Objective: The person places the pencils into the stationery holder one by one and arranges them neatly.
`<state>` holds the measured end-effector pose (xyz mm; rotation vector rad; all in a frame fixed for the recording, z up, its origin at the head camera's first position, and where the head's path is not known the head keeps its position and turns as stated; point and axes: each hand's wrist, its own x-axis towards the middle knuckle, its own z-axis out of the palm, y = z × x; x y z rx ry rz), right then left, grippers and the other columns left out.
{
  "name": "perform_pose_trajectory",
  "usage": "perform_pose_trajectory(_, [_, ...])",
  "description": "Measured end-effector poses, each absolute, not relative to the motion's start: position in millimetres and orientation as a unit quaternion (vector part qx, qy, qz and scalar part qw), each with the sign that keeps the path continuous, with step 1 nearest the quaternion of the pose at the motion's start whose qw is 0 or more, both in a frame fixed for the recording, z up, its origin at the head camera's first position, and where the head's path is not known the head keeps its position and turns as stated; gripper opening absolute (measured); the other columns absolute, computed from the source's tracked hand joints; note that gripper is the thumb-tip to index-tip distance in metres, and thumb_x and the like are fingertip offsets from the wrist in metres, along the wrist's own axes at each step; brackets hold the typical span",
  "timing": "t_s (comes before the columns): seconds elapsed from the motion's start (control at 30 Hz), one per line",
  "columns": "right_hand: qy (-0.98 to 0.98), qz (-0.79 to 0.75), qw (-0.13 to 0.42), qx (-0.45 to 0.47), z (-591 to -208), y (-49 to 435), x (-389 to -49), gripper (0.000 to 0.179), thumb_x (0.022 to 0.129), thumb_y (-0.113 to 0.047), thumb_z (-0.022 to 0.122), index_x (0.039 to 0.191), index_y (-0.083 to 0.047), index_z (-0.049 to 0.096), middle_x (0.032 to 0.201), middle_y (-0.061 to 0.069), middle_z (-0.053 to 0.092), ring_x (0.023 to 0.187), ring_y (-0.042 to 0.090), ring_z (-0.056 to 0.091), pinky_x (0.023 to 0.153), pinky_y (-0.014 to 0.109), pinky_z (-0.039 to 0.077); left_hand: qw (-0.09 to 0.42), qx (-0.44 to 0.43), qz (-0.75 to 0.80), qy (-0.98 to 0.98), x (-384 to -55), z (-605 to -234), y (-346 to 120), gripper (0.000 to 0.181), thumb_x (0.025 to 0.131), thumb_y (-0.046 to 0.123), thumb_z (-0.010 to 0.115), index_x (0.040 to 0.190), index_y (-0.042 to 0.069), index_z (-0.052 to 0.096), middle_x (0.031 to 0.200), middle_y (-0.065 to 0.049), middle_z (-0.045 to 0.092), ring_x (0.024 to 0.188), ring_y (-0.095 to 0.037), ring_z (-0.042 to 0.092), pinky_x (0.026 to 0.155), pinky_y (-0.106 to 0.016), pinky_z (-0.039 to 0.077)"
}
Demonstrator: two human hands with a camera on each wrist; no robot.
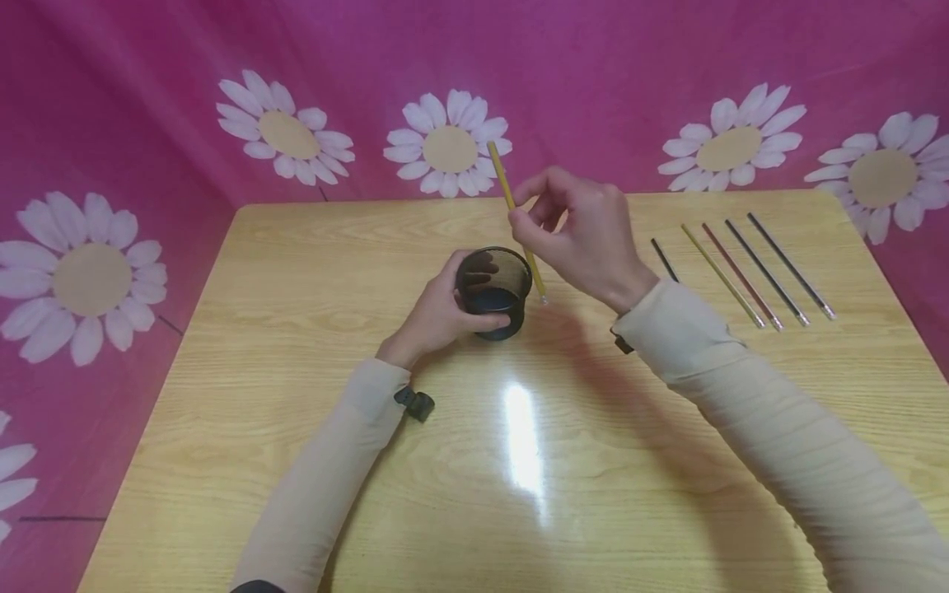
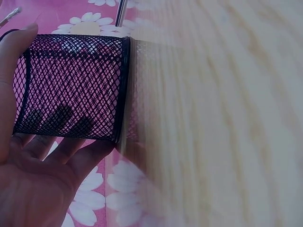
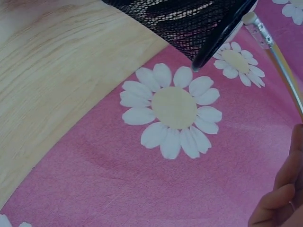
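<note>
A black mesh pencil cup [image 1: 493,290] stands upright on the wooden table. My left hand [image 1: 437,309] grips it from the left, thumb across the near side and fingers behind, visible through the mesh [image 2: 71,85] in the left wrist view. Between thumb and forefinger, my right hand [image 1: 582,231] pinches a yellow pencil [image 1: 501,175]. That pencil slants with its eraser end down, beside the cup's right rim in the head view. In the right wrist view its white eraser [image 3: 249,19] appears close to the rim. Nothing inside the cup can be made out except its dark bottom.
Right of my right hand lie several pencils: a dark one [image 1: 789,265], another dark one [image 1: 767,270], a red one [image 1: 741,276], a yellow one [image 1: 722,276] and a dark one [image 1: 664,259] partly hidden by the wrist. A pink flowered cloth [image 1: 578,82] hangs behind the table [image 1: 311,272].
</note>
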<state>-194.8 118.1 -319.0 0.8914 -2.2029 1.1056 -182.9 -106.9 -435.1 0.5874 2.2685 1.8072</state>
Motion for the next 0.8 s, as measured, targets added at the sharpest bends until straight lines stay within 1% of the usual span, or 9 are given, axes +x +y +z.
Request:
perform_pose_trajectory(0.37, [-0.794,0.44,0.262,0.329,-314,110,-194,0.011,0.093,-0.007,0.076,0.098,0.003,0.073,0.077,0.008,0.076,0.063,0.017,0.068,0.056,0.015,0.042,0.094,0.199,0.609,0.762,-183,-436,-108,0.084,0.083,0.005,0.096,0.152,0.01,0.048,0.149,-0.009,0.06,0.14,-0.03,0.058,0.118,-0.041,0.047])
perform_pose_trajectory(0.57, [-0.786,0.44,0.269,0.34,-313,107,-194,0.011,0.094,-0.005,0.076,0.098,0.004,0.071,0.078,0.01,0.076,0.065,0.019,0.069,0.058,0.015,0.046,0.095,0.201,0.614,0.757,-183,-435,-108,0.086,0.082,0.003,0.096,0.153,0.006,0.046,0.151,-0.017,0.058,0.141,-0.035,0.057,0.118,-0.042,0.047])
perform_pose_trajectory(0.63, [-0.785,0.441,0.269,0.341,-313,106,-194,0.011,0.094,-0.005,0.076,0.098,0.004,0.071,0.078,0.01,0.077,0.064,0.019,0.069,0.058,0.015,0.045,0.096,0.201,0.616,0.756,-183,-435,-108,0.086,0.082,0.003,0.096,0.153,0.006,0.046,0.151,-0.018,0.058,0.141,-0.035,0.057,0.118,-0.042,0.046])
perform_pose_trajectory(0.8, [-0.793,0.433,0.263,0.339,-316,104,-194,0.011,0.093,-0.008,0.075,0.097,0.002,0.071,0.077,0.008,0.077,0.063,0.017,0.069,0.052,0.017,0.038,0.097,0.197,0.616,0.757,-183,-434,-107,0.086,0.083,0.004,0.095,0.153,0.01,0.047,0.15,-0.013,0.059,0.141,-0.032,0.058,0.118,-0.037,0.046])
